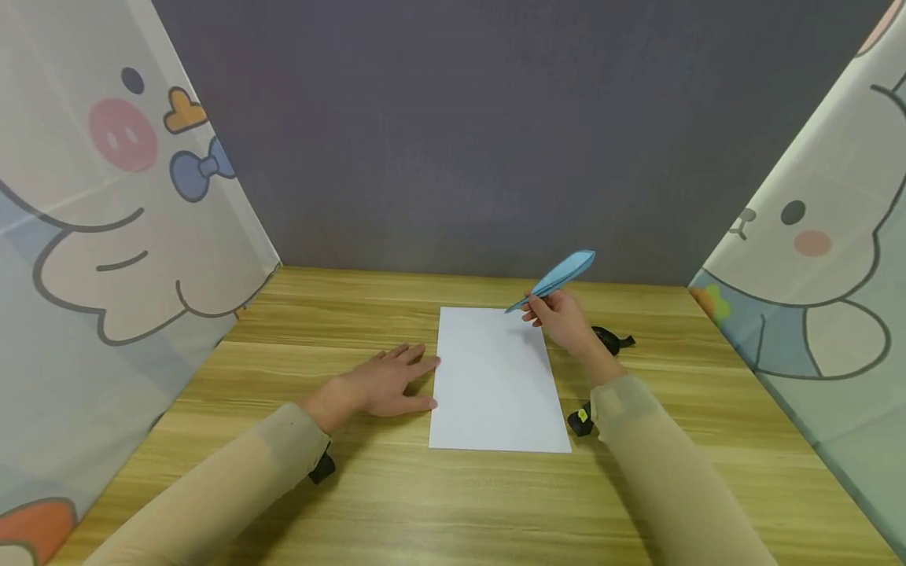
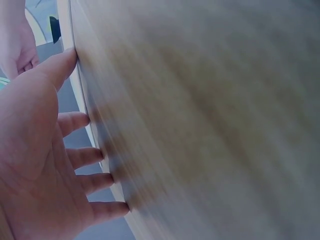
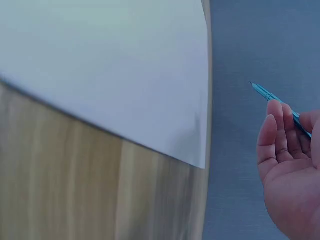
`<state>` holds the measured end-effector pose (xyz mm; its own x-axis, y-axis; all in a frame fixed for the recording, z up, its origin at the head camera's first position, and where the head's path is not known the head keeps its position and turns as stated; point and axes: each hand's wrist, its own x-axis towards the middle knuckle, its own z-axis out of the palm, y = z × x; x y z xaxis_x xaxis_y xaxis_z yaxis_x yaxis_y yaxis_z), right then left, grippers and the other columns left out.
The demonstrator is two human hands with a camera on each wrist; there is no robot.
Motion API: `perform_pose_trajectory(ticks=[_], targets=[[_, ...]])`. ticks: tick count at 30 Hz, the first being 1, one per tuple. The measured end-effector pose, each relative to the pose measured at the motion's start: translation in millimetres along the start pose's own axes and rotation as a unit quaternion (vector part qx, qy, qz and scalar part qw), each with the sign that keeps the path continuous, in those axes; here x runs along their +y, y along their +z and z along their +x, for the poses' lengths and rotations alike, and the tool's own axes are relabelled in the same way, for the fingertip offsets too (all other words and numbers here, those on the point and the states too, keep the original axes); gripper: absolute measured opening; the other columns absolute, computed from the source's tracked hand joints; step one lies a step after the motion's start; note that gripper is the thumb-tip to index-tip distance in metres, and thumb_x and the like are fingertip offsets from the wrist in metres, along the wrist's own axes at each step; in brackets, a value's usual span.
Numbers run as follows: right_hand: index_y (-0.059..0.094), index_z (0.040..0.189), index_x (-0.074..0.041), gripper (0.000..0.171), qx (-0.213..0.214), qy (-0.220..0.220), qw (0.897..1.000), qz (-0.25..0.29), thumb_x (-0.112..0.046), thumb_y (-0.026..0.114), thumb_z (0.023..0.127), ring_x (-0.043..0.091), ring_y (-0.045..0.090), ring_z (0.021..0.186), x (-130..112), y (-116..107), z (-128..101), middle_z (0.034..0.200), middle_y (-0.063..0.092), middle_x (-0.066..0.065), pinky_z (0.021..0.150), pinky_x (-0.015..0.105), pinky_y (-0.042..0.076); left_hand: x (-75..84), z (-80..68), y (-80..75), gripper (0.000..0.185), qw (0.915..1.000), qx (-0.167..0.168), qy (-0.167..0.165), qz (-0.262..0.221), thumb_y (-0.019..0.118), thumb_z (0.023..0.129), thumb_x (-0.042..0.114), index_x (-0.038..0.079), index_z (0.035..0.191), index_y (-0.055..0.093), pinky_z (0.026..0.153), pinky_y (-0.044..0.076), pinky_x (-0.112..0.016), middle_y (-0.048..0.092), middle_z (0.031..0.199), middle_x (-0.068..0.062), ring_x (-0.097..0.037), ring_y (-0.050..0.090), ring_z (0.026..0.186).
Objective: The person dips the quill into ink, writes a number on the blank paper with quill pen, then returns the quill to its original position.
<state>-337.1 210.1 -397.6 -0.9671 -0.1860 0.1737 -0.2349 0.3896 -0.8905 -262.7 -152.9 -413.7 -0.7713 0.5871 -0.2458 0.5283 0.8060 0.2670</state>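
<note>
A white sheet of paper (image 1: 498,385) lies upright in the middle of the wooden table. My left hand (image 1: 388,383) rests on the wood at its left, fingers spread, with the thumb and index fingertips at the sheet's left edge. In the left wrist view the fingertips of this hand (image 2: 50,145) meet the tabletop. Over the paper's top right corner, my right hand (image 1: 559,318) pinches a light blue feather pen (image 1: 562,273), its feathered end up and to the right. The right wrist view shows the pen's tip (image 3: 259,89) sticking out past the fingers, above the table surface.
Right of the paper, partly behind the right forearm, lie a black object with a strap (image 1: 607,339) and a small black piece with a yellow mark (image 1: 582,420). A dark wall (image 1: 460,141) rises behind the table (image 1: 340,306); cartoon-printed cloths (image 1: 141,259) hang at both sides.
</note>
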Motion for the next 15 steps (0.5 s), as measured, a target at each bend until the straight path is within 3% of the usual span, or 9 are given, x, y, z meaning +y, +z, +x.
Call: perform_pose_trajectory(ticks=[3, 6, 15], targets=[[0.061, 0.145, 0.009, 0.040, 0.002, 0.010, 1.000, 0.006, -0.020, 0.050, 0.119, 0.038, 0.075, 0.111, 1.3, 4.9, 2.8, 0.128, 0.070, 0.032, 0.094, 0.043, 0.064, 0.7, -0.7, -0.7, 0.085, 1.0000, 0.000, -0.002, -0.001, 0.053, 0.109, 0.069, 0.025, 0.177, 0.028, 0.133, 0.022, -0.071, 0.016, 0.185, -0.017, -0.048, 0.018, 0.170], [0.061, 0.145, 0.009, 0.040, 0.005, 0.018, 1.000, 0.009, -0.019, 0.051, 0.118, 0.041, 0.075, 0.113, 4.0, 7.6, 5.6, 0.129, 0.070, 0.033, 0.096, 0.046, 0.063, 1.2, -1.2, -1.4, 0.084, 1.0000, 0.000, -0.001, -0.004, 0.054, 0.109, 0.067, 0.024, 0.177, 0.029, 0.133, 0.022, -0.072, 0.016, 0.184, -0.018, -0.048, 0.018, 0.169], [0.062, 0.143, 0.010, 0.039, 0.004, 0.035, 0.999, -0.024, -0.018, 0.048, 0.119, 0.033, 0.076, 0.107, 5.8, 13.9, 9.3, 0.125, 0.072, 0.030, 0.095, 0.044, 0.064, 2.9, -2.5, -2.4, 0.084, 1.0000, -0.003, -0.003, -0.007, 0.054, 0.109, 0.066, 0.023, 0.177, 0.029, 0.134, 0.021, -0.071, 0.016, 0.184, -0.018, -0.048, 0.016, 0.170]])
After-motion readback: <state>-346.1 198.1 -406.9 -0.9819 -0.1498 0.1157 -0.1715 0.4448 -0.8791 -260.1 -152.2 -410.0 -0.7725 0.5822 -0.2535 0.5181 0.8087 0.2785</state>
